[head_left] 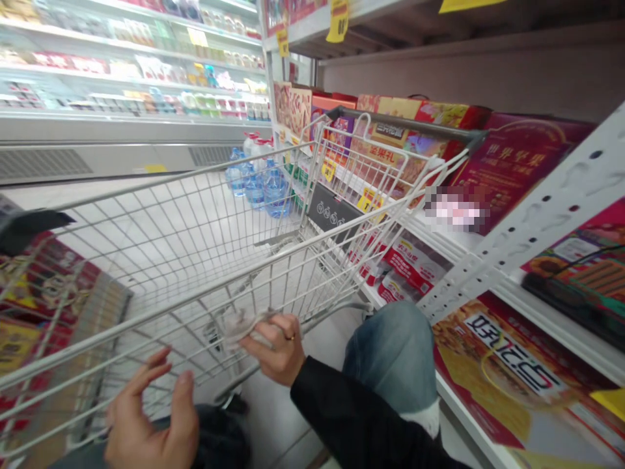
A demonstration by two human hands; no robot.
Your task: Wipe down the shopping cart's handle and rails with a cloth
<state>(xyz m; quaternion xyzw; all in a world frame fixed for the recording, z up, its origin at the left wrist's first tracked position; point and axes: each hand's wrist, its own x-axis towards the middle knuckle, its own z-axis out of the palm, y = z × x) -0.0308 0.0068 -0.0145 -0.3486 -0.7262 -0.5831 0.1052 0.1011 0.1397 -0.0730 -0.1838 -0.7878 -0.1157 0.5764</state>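
Right hand (273,348) pinches a clear plastic bag (241,329) above a wire shopping cart (170,260) — left hand (151,417) spread at 7 o'clock, bottled water (263,185) at 12 o'clock, gift boxes (415,130) at 2 o'clock.

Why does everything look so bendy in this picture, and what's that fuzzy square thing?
In the head view, the wide lens makes the shopping cart and white perforated shelf upright look stretched and leaning; the pixelated patch hides something on the shelf, though what it is can't be seen; the refrigerated case looks pale and washed out by bright glare.
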